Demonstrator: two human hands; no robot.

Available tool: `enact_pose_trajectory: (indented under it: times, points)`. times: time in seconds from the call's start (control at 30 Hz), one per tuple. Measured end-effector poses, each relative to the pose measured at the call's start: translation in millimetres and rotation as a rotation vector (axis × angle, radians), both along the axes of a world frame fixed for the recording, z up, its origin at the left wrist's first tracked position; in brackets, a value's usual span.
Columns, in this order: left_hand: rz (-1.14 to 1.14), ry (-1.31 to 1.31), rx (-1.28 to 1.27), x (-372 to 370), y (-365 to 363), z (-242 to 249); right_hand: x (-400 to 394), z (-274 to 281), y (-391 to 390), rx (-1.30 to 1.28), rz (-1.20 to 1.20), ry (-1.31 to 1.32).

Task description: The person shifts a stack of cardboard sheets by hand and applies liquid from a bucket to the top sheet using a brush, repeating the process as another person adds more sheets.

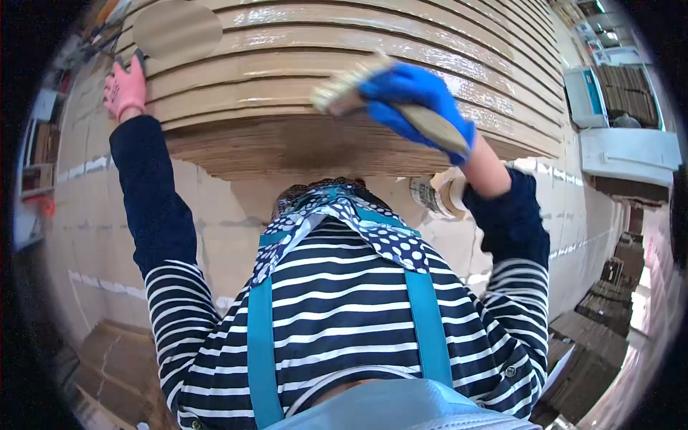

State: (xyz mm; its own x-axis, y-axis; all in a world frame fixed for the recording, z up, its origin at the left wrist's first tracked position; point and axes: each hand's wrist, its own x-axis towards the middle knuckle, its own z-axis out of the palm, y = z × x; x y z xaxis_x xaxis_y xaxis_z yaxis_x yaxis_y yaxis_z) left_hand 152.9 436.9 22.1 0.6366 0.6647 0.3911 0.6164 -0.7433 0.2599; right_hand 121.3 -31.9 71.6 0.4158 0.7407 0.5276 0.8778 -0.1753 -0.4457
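My right hand [423,104], in a blue glove, is closed around the wooden handle of a wide brush [351,86] with pale bristles. The brush is over the front part of a broad stack of cardboard sheets [251,68], laid in overlapping rows with narrow gaps. Shiny wet-looking streaks run across several rows. At the stack's left edge, my left hand [127,87] wears a pink glove with dark fingertips. Its fingers are apart and it holds nothing; whether it presses on the cardboard is hard to tell.
A round tub [433,197] stands on the floor below my right forearm, partly hidden by it. Right of the stack are a white bin-like box [631,154] and a container of brown sheets [627,93]. More flat cardboard [591,351] lies at lower right.
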Motion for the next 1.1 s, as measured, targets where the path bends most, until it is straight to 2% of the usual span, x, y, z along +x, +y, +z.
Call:
enact_pose_trajectory:
  times: [0.07,0.1,0.17,0.23,0.3,0.37,0.43,0.5,0.57,0.6,0.63,0.67,0.73,0.8,0.83,0.9,0.93,0.97,1.0,1.03,1.07,1.1]
  points:
    - [0.043,0.032,0.005,1,1,0,-28,3,-54,-0.019,-0.154,0.202]
    - [0.026,0.028,0.008,1,4,-1,-30,5,-80,0.049,-0.117,0.166]
    - [0.039,0.035,0.038,2,8,-4,-46,21,-107,0.191,-0.395,0.489]
    - [0.032,0.020,0.004,-1,7,0,-43,33,-108,0.235,-0.527,0.179]
    - [0.018,0.010,0.013,-4,5,4,-29,25,-102,0.301,-0.554,0.146]
    - [0.034,0.040,0.008,-4,5,6,-25,-13,-107,0.301,-0.552,0.004]
    - [0.035,0.034,0.025,-5,6,4,-52,-29,-114,0.264,-0.617,-0.098]
    - [0.061,0.068,0.049,-6,5,3,-82,-19,-132,0.165,-0.620,-0.034]
    - [0.063,0.062,0.058,-7,7,2,-88,-16,-153,0.417,-0.494,0.199]
    - [0.047,0.052,0.060,-7,8,3,-85,2,-153,0.519,-0.479,0.120]
    - [0.063,0.058,0.065,-7,9,2,-73,12,-162,0.464,-0.641,0.092]
    - [0.080,0.068,0.070,-6,10,1,-63,26,-165,0.499,-0.765,0.236]
    - [0.078,0.077,0.065,-3,16,-2,-6,31,-176,0.578,-0.652,0.145]
    - [0.085,0.090,0.057,-4,12,1,49,28,-197,0.533,-0.537,0.214]
    - [0.083,0.088,0.059,-5,13,1,54,44,-182,0.510,-0.526,0.197]
    - [0.081,0.080,0.065,-3,19,-2,75,43,-190,0.643,-0.633,0.538]
    - [0.078,0.070,0.064,-3,20,-3,73,30,-204,0.458,-0.550,0.329]
    - [0.070,0.071,0.072,-3,22,-3,72,15,-222,0.508,-0.515,0.352]
    - [0.080,0.074,0.073,-2,25,-4,44,11,-223,0.493,-0.597,0.359]
    - [0.087,0.077,0.073,-2,27,-6,14,4,-220,0.584,-0.636,0.415]
    - [0.088,0.060,0.088,-2,30,-9,-17,-2,-224,0.413,-0.736,0.305]
    - [0.078,0.057,0.088,0,29,-7,-44,-16,-230,0.523,-0.739,0.370]
